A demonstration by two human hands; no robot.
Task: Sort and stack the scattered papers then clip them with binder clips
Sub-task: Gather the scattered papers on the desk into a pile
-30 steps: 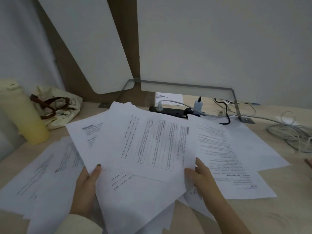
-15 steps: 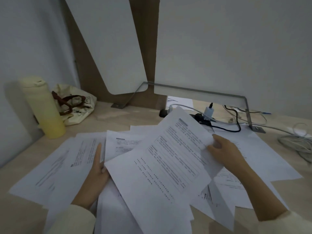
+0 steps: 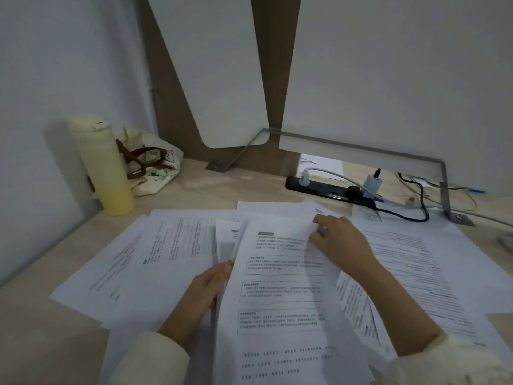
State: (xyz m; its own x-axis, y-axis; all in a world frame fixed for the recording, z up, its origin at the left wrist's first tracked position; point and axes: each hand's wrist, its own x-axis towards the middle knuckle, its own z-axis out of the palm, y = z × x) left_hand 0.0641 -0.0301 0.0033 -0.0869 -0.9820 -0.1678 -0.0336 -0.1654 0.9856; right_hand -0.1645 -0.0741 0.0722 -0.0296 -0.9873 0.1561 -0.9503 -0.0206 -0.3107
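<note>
A bundle of printed sheets (image 3: 280,295) lies in the middle of the pale wooden desk (image 3: 200,193), slightly fanned, its top page covered with boxed blocks of text. The left hand (image 3: 205,293) holds the bundle's left edge, its fingers (image 3: 224,267) curled against the paper; the thumb is hidden. The right hand (image 3: 342,241) sits at the top right corner of the top page, fingertips bent and pinching the paper there. Both wrists wear cream sleeves.

Around the bundle lie more loose papers (image 3: 172,245) – several overlapping to the left, a few larger printed pages to the right, all flat on the desk.

At the back left stands a pale yellow bottle (image 3: 102,165), upright, touching a cream tote bag (image 3: 155,165) with brown handles. Behind the papers lies a black power strip (image 3: 316,186) – a white charger (image 3: 372,184) is plugged into it, and cables trail to the right past a grey metal bracket (image 3: 444,190).
</note>
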